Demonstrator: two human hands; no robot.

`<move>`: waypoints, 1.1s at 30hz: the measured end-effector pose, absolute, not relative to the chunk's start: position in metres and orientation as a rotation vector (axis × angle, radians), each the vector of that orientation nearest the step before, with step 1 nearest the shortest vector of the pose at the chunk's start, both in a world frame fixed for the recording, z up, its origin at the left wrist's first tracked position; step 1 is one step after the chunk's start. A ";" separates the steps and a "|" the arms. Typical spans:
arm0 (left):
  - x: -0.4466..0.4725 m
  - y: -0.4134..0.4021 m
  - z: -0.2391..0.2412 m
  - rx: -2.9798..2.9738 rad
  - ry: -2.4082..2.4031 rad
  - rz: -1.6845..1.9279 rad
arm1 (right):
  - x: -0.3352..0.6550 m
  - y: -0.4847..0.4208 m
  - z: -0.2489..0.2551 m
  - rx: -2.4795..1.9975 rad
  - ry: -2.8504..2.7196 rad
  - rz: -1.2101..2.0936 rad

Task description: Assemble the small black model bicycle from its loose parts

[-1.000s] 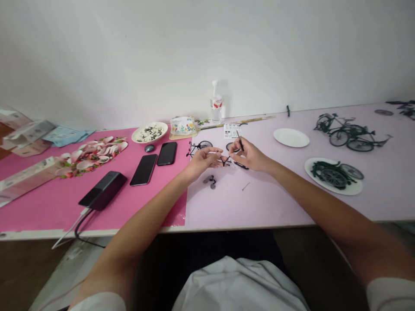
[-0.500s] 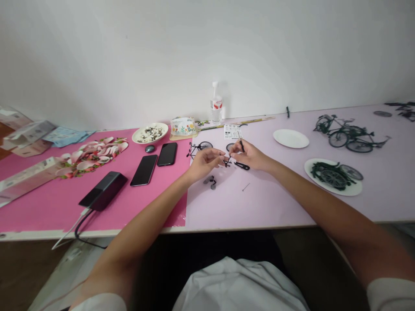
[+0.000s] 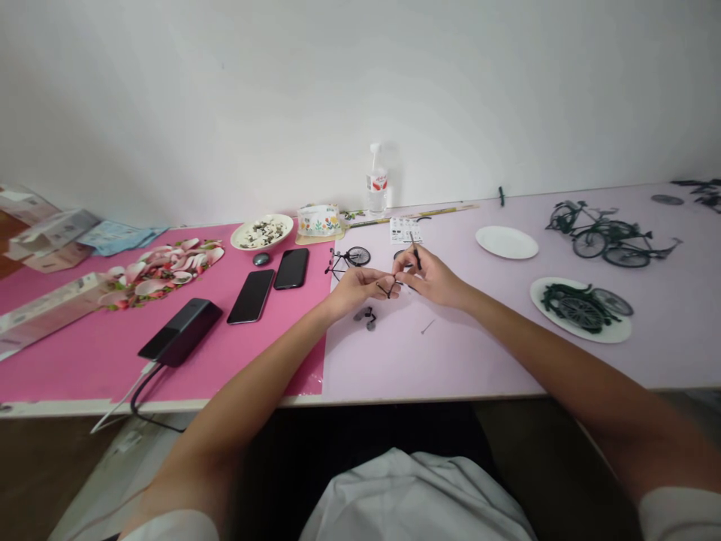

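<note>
My left hand (image 3: 356,291) pinches a small black model-bicycle part (image 3: 386,288) above the lilac table cover. Close against it, my right hand (image 3: 431,276) has its thumb and fingertips at the same part. A thin dark tool like a small screwdriver (image 3: 417,257) is tucked in the right hand, its thin end pointing up. Behind my left hand lies a black model bicycle frame with one wheel (image 3: 357,256). Nearer me are a small black part with little wheels (image 3: 369,318) and a thin metal pin (image 3: 428,326).
To the right are a white plate (image 3: 507,242), a plate of dark wheels and parts (image 3: 624,329) and several model bicycles (image 3: 613,239). Leftward lie two phones (image 3: 250,297), a black power bank (image 3: 180,332) and a bowl (image 3: 286,224). A bottle (image 3: 377,188) stands by the wall.
My hands have come together, the right fingertips now meeting the black part in my left hand. The black tool lying beside the right hand is now mostly covered.
</note>
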State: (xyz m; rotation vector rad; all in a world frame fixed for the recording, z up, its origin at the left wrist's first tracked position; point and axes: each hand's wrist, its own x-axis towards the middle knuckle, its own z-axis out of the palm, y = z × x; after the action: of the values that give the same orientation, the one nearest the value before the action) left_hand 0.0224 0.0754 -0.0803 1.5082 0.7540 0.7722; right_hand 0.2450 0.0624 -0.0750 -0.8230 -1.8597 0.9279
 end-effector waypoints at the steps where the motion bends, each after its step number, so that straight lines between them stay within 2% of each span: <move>1: 0.023 0.075 -0.081 1.515 0.746 0.760 | 0.243 0.061 -0.075 -0.827 -1.868 0.900; 8: 0.023 0.075 -0.086 1.476 0.751 0.868 | 0.243 0.058 -0.079 -0.930 -1.884 0.637; 17: 0.026 0.081 -0.091 1.432 0.760 1.021 | 0.253 0.063 -0.080 -1.036 -1.832 0.553; 27: 0.023 0.082 -0.087 1.416 0.786 1.066 | 0.246 0.064 -0.080 -0.873 -1.950 0.268; 33: 0.024 0.080 -0.087 1.423 0.787 1.056 | 0.247 0.065 -0.081 -0.868 -1.926 0.263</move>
State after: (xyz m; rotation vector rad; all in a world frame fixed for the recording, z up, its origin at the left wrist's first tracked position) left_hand 0.0236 0.0799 -0.0866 1.4233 0.7867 1.0558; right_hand 0.2467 0.0651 -0.0805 -0.8675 -1.9264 0.2628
